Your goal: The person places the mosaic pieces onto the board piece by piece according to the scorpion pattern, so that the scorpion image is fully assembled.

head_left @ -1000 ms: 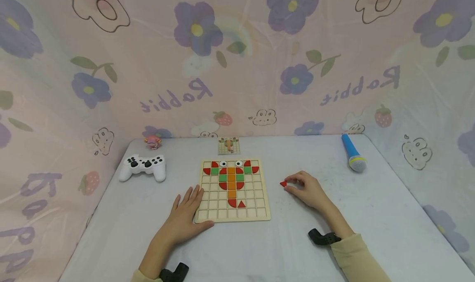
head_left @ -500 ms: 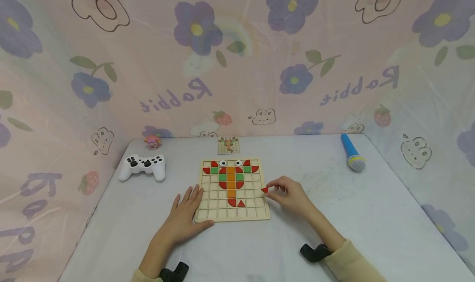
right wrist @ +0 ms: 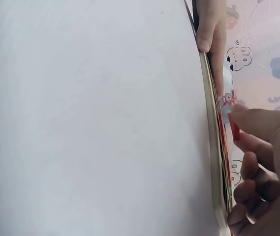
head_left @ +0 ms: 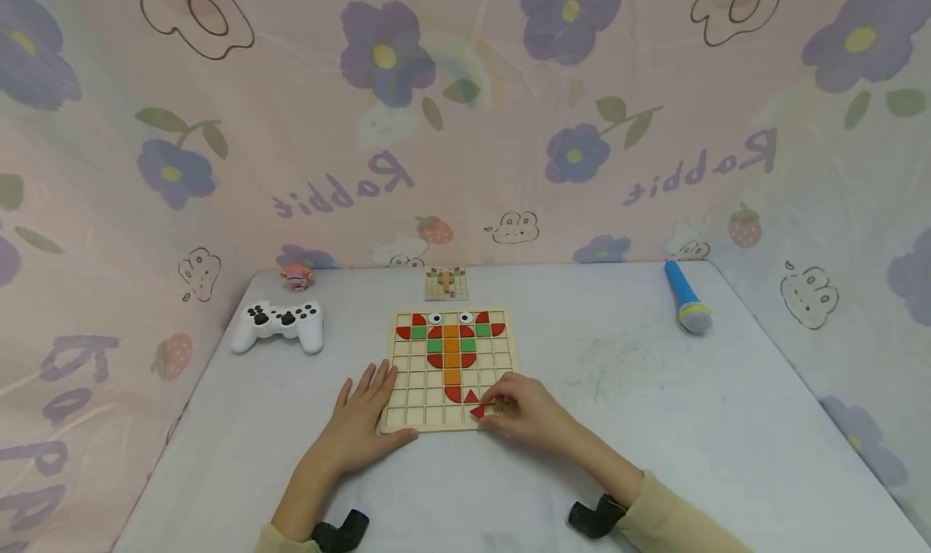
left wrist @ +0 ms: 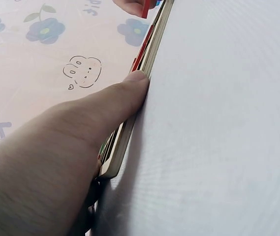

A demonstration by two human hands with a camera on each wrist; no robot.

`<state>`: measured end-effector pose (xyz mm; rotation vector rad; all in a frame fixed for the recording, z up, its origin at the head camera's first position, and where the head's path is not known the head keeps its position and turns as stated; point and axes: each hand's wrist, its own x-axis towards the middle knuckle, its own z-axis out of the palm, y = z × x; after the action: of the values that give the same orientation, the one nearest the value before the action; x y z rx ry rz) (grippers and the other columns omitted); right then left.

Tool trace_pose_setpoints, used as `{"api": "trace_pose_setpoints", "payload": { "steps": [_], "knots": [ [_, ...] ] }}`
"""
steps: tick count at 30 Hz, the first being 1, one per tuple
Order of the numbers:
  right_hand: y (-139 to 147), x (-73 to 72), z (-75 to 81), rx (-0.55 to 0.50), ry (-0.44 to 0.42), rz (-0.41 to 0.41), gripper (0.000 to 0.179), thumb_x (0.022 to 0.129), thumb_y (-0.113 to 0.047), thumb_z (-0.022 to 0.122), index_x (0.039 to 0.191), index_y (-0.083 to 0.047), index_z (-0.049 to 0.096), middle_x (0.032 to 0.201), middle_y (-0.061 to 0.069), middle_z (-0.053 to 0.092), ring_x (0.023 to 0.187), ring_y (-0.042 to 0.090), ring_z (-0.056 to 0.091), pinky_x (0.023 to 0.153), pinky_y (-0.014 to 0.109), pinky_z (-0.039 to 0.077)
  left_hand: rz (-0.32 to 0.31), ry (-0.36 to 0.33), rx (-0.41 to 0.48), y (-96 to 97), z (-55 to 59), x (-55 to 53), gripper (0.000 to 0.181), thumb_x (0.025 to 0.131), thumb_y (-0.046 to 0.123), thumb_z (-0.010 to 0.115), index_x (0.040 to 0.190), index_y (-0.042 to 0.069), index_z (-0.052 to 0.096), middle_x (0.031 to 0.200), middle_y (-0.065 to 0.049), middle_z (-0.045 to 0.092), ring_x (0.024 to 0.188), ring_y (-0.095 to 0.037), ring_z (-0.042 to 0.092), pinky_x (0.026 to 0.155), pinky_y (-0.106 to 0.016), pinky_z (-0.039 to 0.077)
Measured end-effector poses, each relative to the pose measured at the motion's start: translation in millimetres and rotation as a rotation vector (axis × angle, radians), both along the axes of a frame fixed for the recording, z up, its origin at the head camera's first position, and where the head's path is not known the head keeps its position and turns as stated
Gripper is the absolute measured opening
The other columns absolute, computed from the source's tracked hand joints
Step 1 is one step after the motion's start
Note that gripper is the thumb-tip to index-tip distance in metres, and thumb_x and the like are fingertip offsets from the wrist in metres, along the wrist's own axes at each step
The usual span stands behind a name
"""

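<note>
A square wooden grid board [head_left: 418,384] lies on the table, with red, green and orange pieces and two eye pieces set in it. My left hand [head_left: 358,417] rests along its left edge, fingers straight, thumb on the near left corner. Between thumb and index finger, my right hand [head_left: 527,411] pinches a small red triangle [head_left: 477,411] over the lower right of the board. Just beyond it, another red triangle [head_left: 471,396] sits beside a red quarter-round piece [head_left: 453,394]. In the right wrist view the pinched red triangle [right wrist: 234,128] appears edge-on, above the board.
Behind the board lies a small pattern card [head_left: 447,283]. A white game controller [head_left: 278,325] and a pink figurine [head_left: 297,276] are at the left. At the back right lies a blue toy microphone [head_left: 687,298]. A printed curtain [head_left: 465,132] surrounds the table.
My right hand has carried the red triangle leftward and nearer, from the table right of the board to over its lower right. The left hand has stayed in place.
</note>
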<state>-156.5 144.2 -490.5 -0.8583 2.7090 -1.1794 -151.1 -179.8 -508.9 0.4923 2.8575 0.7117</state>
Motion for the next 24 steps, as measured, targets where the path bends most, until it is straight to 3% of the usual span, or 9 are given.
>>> {"api": "trace_pose_setpoints", "payload": {
  "steps": [13, 24],
  "knots": [
    [-12.7, -1.6, -5.8, 0.047, 0.012, -0.024, 0.018, 0.087, -0.022, 0.09, 0.099, -0.019, 0.077, 0.09, -0.009, 0.063, 0.081, 0.006, 0.052, 0.072, 0.021, 0.048, 0.003, 0.007, -0.012, 0.6, -0.3, 0.1, 0.111, 0.089, 0.068, 0.072, 0.167, 0.003, 0.027, 0.176, -0.015, 0.018, 0.164, -0.039, 0.01, 0.129, -0.068, 0.004],
    [-14.4, -1.5, -6.3, 0.057, 0.033, -0.016, 0.008, 0.091, -0.015, 0.084, 0.096, -0.018, 0.078, 0.091, -0.011, 0.064, 0.082, 0.006, 0.052, 0.074, 0.023, 0.05, 0.002, 0.002, 0.013, -1.3, -0.3, -1.5, 0.106, 0.093, 0.065, 0.07, 0.168, 0.004, 0.026, 0.176, -0.015, 0.019, 0.164, -0.039, 0.009, 0.128, -0.068, 0.004]
  ]
}}
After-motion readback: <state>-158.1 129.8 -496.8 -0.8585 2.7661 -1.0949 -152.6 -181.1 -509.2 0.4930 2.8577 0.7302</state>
